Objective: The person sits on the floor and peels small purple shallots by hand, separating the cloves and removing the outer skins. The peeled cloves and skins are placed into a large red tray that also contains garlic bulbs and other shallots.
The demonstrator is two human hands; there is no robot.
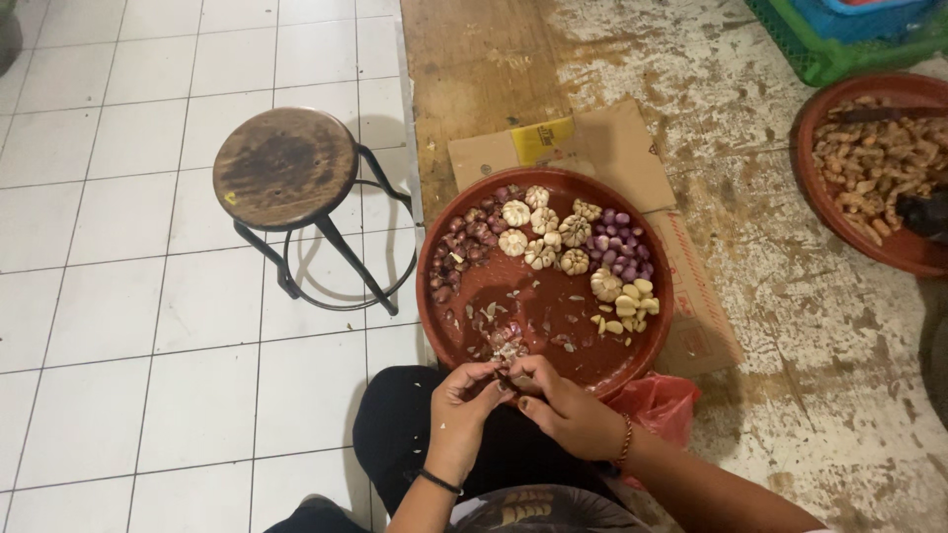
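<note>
My left hand (460,403) and my right hand (563,407) meet at the near rim of a round red-brown tray (474,331). Their fingertips pinch one small garlic piece (511,373) with papery skin between them. On the tray lie several whole garlic bulbs (541,232), peeled pale cloves (629,304), small purple shallots (622,252) and darker shallots (464,242) on the left. Loose skins (494,318) are scattered on the tray's near part. My left wrist wears a dark band, my right a beaded bracelet.
The tray rests on flattened cardboard (583,143) on a worn wooden platform (790,296). A round wooden stool (285,168) stands on white floor tiles at left. A second red tray (879,168) of brownish pieces and a green crate (839,39) sit at right. A red plastic bag (662,405) lies near my right arm.
</note>
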